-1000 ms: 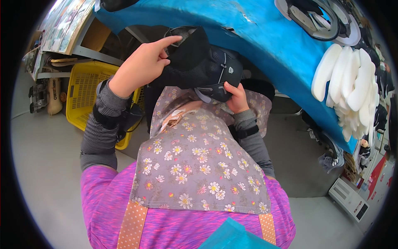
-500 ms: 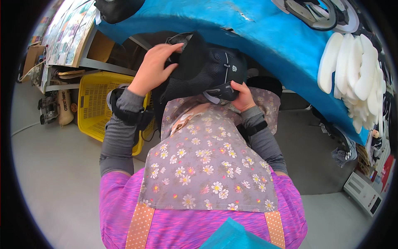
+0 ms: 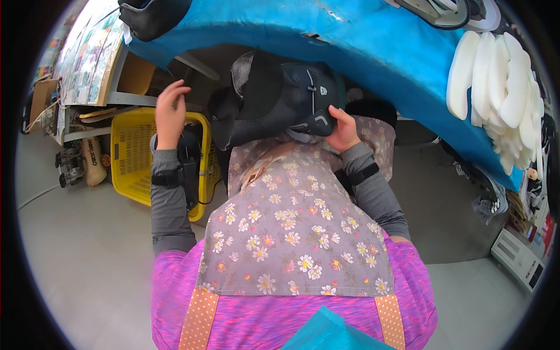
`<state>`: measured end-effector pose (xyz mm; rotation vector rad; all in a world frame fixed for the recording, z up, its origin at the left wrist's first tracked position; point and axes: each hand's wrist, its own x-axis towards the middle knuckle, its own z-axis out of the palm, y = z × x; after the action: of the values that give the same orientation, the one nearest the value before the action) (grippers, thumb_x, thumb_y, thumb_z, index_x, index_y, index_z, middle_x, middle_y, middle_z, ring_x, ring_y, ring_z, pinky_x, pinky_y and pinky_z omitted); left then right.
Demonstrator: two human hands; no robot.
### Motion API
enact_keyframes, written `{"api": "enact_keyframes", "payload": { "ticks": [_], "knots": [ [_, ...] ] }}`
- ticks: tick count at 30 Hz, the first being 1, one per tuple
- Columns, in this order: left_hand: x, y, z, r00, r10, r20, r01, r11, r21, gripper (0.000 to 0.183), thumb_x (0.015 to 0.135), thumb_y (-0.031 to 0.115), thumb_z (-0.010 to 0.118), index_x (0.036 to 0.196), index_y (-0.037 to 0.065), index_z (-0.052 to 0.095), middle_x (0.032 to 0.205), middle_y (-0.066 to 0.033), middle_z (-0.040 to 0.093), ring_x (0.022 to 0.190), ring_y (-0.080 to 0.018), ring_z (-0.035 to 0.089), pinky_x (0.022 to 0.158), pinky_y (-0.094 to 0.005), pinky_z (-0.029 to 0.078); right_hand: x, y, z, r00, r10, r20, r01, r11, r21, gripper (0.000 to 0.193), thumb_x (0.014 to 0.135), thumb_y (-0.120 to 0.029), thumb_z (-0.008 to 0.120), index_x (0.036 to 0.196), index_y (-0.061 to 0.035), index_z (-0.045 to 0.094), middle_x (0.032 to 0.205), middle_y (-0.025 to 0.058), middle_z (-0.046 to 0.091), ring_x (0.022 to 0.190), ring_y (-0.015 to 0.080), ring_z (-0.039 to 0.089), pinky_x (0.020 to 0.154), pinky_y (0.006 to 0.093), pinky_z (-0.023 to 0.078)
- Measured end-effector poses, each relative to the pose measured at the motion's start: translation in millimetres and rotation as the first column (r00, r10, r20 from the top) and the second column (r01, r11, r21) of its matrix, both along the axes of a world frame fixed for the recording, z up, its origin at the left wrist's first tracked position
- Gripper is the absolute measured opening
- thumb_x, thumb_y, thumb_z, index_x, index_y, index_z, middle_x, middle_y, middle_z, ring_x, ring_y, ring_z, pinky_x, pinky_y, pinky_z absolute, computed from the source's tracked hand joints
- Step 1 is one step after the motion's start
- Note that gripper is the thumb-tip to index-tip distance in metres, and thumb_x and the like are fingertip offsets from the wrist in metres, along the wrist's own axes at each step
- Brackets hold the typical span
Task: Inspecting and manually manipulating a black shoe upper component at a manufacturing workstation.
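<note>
The right hand (image 3: 343, 129) grips the black mesh piece (image 3: 262, 111), apparently steadying it against the apron (image 3: 291, 224) by the near edge of the counter (image 3: 262, 26); the left hand (image 3: 170, 114), empty, fingers loosely parted, hangs near the yellow basket (image 3: 129, 175).

One head-worn fisheye looks down over the apron (image 3: 294, 233).
</note>
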<state>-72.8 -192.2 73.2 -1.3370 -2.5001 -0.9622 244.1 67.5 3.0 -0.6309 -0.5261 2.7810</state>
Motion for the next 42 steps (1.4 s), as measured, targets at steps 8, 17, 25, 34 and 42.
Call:
{"api": "enact_keyframes", "payload": {
  "ticks": [8, 17, 25, 34, 42],
  "knots": [
    [106, 33, 66, 0.772, -0.197, 0.604, 0.431, 0.860, -0.272, 0.064, 0.075, 0.034, 0.081, 0.120, -0.005, 0.058, 0.118, -0.0200, 0.062, 0.111, -0.0321, 0.058, 0.098, -0.0369, 0.043, 20, 1, -13, 0.998, 0.056, -0.006, -0.054, 0.980, 0.193, 0.051, 0.093, -0.027, 0.056, 0.137, -0.0017, 0.047, 0.137, 0.0103, 0.054, 0.126, 0.0239, 0.052, 0.108, 0.0392, 0.038],
    [143, 74, 79, 0.819, -0.240, 0.521, 0.171, 0.969, 0.179, 0.019, 0.093, 0.006, 0.059, 0.107, -0.006, 0.061, 0.094, -0.0185, 0.066, 0.081, -0.0247, 0.062, 0.076, -0.0324, 0.049, 12, -19, 28, 0.995, 0.093, -0.038, -0.068, 0.906, 0.418, 0.054, 0.086, -0.008, 0.061, 0.137, 0.0020, 0.045, 0.130, 0.0130, 0.058, 0.121, 0.0263, 0.055, 0.107, 0.0394, 0.040],
    [135, 142, 62, 0.940, -0.283, 0.190, 0.259, 0.955, 0.143, 0.028, 0.097, 0.030, 0.057, 0.099, 0.002, 0.064, 0.089, -0.0206, 0.065, 0.084, -0.0411, 0.062, 0.068, -0.0425, 0.050, 0, -21, 46, 0.985, -0.068, -0.160, 0.084, 0.992, 0.092, 0.052, 0.090, -0.013, 0.053, 0.137, 0.0059, 0.043, 0.134, 0.0203, 0.055, 0.126, 0.0343, 0.052, 0.109, 0.0485, 0.039],
    [110, 178, 23, 0.996, -0.078, -0.051, 0.072, 0.990, -0.120, 0.045, 0.100, 0.043, 0.048, 0.089, 0.003, 0.067, 0.072, -0.0214, 0.064, 0.068, -0.0411, 0.063, 0.058, -0.0462, 0.051, -3, -12, 27, 0.975, -0.110, -0.193, 0.074, 0.980, -0.187, 0.049, 0.093, -0.019, 0.051, 0.135, 0.0062, 0.046, 0.134, 0.0214, 0.054, 0.124, 0.0346, 0.054, 0.108, 0.0474, 0.041],
    [90, 178, -22, 0.950, -0.170, -0.262, 0.056, 0.918, -0.394, 0.028, 0.097, 0.020, 0.054, 0.122, 0.010, 0.061, 0.077, -0.0115, 0.063, 0.066, -0.0315, 0.066, 0.053, -0.0400, 0.053, -14, -11, 21, 0.994, -0.098, -0.052, 0.092, 0.990, -0.106, 0.050, 0.094, -0.025, 0.050, 0.135, 0.0043, 0.046, 0.133, 0.0209, 0.056, 0.123, 0.0351, 0.054, 0.109, 0.0489, 0.040]
  ]
}}
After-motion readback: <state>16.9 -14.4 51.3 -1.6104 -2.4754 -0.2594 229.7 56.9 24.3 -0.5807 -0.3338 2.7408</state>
